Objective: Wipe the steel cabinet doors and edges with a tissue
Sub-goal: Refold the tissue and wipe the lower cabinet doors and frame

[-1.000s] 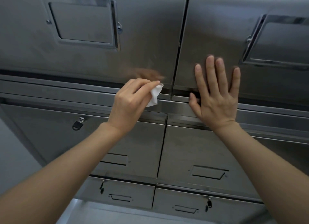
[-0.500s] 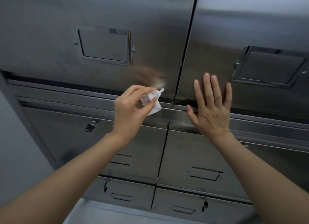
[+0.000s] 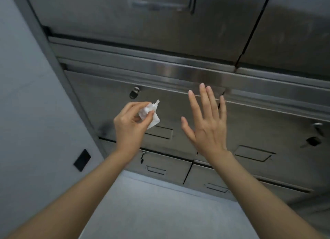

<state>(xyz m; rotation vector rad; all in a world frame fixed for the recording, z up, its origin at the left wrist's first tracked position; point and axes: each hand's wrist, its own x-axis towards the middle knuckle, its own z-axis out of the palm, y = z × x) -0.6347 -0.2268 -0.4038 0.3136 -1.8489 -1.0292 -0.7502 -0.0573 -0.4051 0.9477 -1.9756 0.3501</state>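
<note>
Two hands face the steel cabinet (image 3: pixel 178 103): left hand (image 3: pixel 131 124) pinches a crumpled tissue (image 3: pixel 150 114), sticking out at two o'clock; right hand (image 3: pixel 208 124), fingers spread, perhaps touching.

Landmark: padlock (image 3: pixel 133 93), near top edge of left middle door (image 3: pixel 110 103). Tissue (image 3: pixel 151 114) right of padlock and below it, in front of same door, pinched in left hand (image 3: pixel 131 124). Right hand (image 3: pixel 208 126) further right of padlock, fingers straight, in front of seam between doors. Rail (image 3: pixel 178 71) above padlock, upper doors (image 3: pixel 107 19) above rail. Lower drawers (image 3: pixel 166 167) below padlock. Wall (image 3: pixel 26 95) left of padlock, wall plate (image 3: pixel 82 160) low on it. Floor (image 3: pixel 160 212) below drawers.
</note>
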